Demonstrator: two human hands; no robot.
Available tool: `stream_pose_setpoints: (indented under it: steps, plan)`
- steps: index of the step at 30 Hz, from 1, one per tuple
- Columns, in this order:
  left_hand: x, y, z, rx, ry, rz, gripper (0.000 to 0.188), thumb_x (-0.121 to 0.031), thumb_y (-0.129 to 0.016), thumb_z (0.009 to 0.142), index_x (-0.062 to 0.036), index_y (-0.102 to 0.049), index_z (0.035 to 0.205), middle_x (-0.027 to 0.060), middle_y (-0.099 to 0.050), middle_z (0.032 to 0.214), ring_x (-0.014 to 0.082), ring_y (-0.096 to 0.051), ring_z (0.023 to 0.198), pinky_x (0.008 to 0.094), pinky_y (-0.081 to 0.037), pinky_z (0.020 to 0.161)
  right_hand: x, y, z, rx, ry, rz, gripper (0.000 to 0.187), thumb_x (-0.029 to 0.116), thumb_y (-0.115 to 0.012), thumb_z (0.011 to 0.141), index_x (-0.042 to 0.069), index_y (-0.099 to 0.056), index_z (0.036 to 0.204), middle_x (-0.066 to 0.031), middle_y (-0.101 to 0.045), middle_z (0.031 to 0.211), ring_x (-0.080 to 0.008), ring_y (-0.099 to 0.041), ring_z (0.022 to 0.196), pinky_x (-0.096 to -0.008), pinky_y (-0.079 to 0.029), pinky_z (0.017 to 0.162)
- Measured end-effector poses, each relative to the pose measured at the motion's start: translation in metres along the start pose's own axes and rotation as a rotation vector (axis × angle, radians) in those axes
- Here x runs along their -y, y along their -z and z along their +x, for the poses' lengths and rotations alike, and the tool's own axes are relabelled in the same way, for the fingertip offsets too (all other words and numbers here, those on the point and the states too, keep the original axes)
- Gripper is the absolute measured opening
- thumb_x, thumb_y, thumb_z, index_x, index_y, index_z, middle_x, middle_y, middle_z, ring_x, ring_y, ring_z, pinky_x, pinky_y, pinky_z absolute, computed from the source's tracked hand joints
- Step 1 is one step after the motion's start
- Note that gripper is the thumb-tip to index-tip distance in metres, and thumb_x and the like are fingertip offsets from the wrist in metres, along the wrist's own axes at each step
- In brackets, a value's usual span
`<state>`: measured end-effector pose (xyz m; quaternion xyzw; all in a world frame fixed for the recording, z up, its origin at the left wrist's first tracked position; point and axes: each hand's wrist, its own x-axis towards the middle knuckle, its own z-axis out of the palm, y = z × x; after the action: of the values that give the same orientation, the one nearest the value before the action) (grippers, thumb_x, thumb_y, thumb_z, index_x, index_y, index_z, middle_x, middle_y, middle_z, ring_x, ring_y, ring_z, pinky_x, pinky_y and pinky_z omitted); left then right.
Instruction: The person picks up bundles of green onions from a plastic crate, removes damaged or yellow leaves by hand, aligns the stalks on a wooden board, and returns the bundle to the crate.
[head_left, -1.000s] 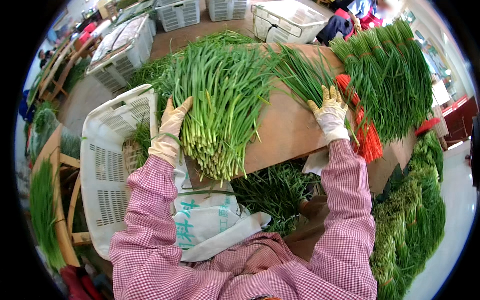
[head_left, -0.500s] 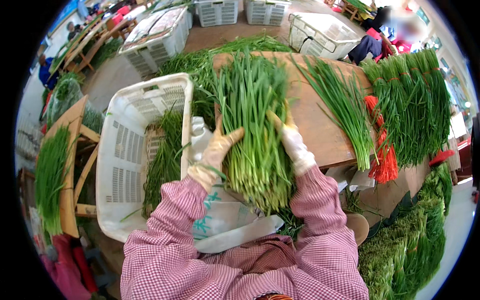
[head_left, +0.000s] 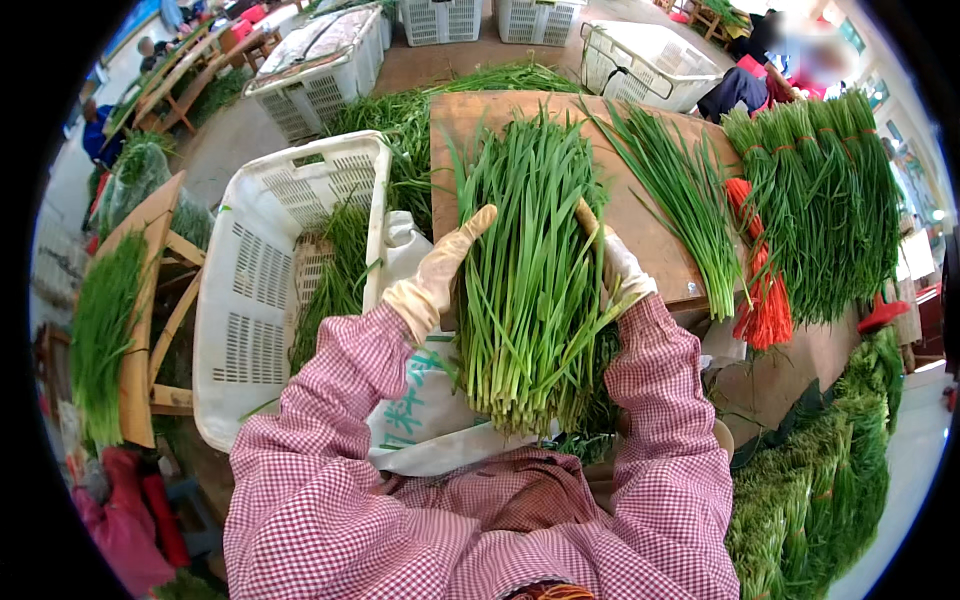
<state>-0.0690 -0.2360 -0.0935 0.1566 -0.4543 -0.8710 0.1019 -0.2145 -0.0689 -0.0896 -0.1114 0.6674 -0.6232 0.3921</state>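
Note:
A thick bunch of garlic chives (head_left: 530, 270) lies over the near edge of the wooden board (head_left: 650, 215), its pale cut stems pointing toward me. My left hand (head_left: 440, 273), in a cream glove, grips the bunch's left side, thumb along the top leaves. On the opposite side my right hand (head_left: 618, 262), also gloved, holds the bunch with its thumb up; its other fingers are mostly hidden by leaves. A smaller sheaf of chives (head_left: 680, 185) rests to the right on the board. Beside that hangs a hank of red ties (head_left: 765, 300).
At left stands a white plastic crate (head_left: 240, 320) with loose chives inside. Tied bundles (head_left: 820, 210) line the right side, and more stacked bundles (head_left: 810, 490) lie at lower right. Loose greens (head_left: 400, 150) lie behind the crate. Another white crate (head_left: 650, 75) sits beyond the board.
My right hand has shifted to the right, and my left thumb now points farther up. The bunch looks straighter and its stem ends have moved slightly right.

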Motion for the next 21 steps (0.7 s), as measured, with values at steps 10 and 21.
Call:
stream_pose_setpoints:
  steps: [10,21]
  plan:
    - [-0.033,-0.029,0.058,0.160,0.278,-0.207,0.045,-0.038,-0.065,0.069,-0.0023,-0.056,0.094,0.0064,-0.061,0.084,0.0164,-0.059,0.067,0.0274,-0.051,0.060,0.012,-0.013,0.022,0.024,0.044,0.069,0.056,0.047,-0.052,0.076,-0.001,-0.050,0.104,-0.0076,-0.057,0.082,-0.0151,-0.054,0.064,-0.0281,-0.046,0.055]
    - [-0.083,-0.073,0.036,0.232,0.288,0.191,0.032,-0.030,-0.064,0.072,-0.0037,-0.057,0.088,0.0055,-0.061,0.072,0.0144,-0.058,0.054,0.0214,-0.049,0.047,0.071,-0.053,-0.060,0.002,0.463,0.207,0.048,0.039,-0.055,0.076,-0.001,-0.051,0.102,-0.0082,-0.058,0.084,-0.0130,-0.056,0.068,-0.0243,-0.047,0.058]
